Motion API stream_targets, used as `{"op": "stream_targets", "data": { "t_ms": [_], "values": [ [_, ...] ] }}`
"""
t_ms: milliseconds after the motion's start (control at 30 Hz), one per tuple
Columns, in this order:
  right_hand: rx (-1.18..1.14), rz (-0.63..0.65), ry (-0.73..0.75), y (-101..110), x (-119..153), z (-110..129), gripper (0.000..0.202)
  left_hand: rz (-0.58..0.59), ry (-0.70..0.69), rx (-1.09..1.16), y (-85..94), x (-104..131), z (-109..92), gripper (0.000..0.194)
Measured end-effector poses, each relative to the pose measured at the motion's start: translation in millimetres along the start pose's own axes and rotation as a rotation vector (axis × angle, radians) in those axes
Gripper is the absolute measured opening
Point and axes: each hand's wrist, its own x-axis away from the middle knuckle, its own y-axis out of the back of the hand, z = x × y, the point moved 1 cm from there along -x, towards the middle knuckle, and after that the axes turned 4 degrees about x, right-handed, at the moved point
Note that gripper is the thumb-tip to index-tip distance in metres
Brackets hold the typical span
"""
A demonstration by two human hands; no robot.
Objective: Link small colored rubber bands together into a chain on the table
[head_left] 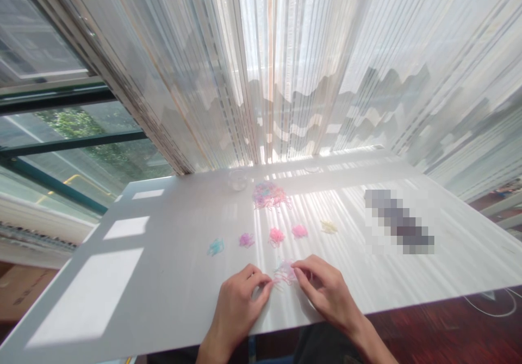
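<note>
A small pile of mixed pastel bands [285, 271] lies near the table's front edge, between my hands. My left hand [242, 304] is at its left side, thumb and forefinger pinched at a pink strand. At the pile's right side my right hand [326, 288] has thumb and forefinger closed together; what lies between them is too small to name. Beyond are separate heaps: blue [216, 246], purple [246, 239], red-pink [276, 236], pink [299, 231] and yellow [328, 226]. A larger mixed heap [269, 195] sits farther back.
A clear round container [238, 180] stands behind the heaps, left of the large one. A thin round lid-like disc [312, 169] lies at the back. Something pixelated [402, 223] is on the right. Sheer curtains [285, 70] hang along the far edge of the white table [171, 277].
</note>
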Motion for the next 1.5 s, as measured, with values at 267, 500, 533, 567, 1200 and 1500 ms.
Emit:
{"op": "stream_targets", "data": {
  "t_ms": [267, 500, 533, 567, 1200, 1500],
  "values": [
    [0.219, 0.039, 0.196, -6, 9, 9, 0.011, -0.069, -0.018, -0.007, -8.0, 0, 3, 0.015],
    [0.309, 0.095, 0.208, -18, 12, 12, 0.010, -0.126, -0.039, 0.045, -12.2, -1, 0, 0.014],
    [0.322, 0.104, 0.206, -19, 12, 12, 0.011, -0.137, -0.030, 0.048, -11.8, -1, 0, 0.014],
    [0.330, 0.109, 0.203, -21, 12, 11, 0.012, -0.149, -0.018, 0.048, -11.3, -1, 1, 0.015],
    [0.177, -0.132, 0.123, 15, -8, -6, 0.021, -0.147, -0.002, 0.067, -12.8, -9, -1, 0.012],
    [0.150, -0.088, 0.186, -2, -5, 0, 0.021, -0.150, -0.089, 0.279, -26.0, -14, -9, 0.012]
  ]
}}
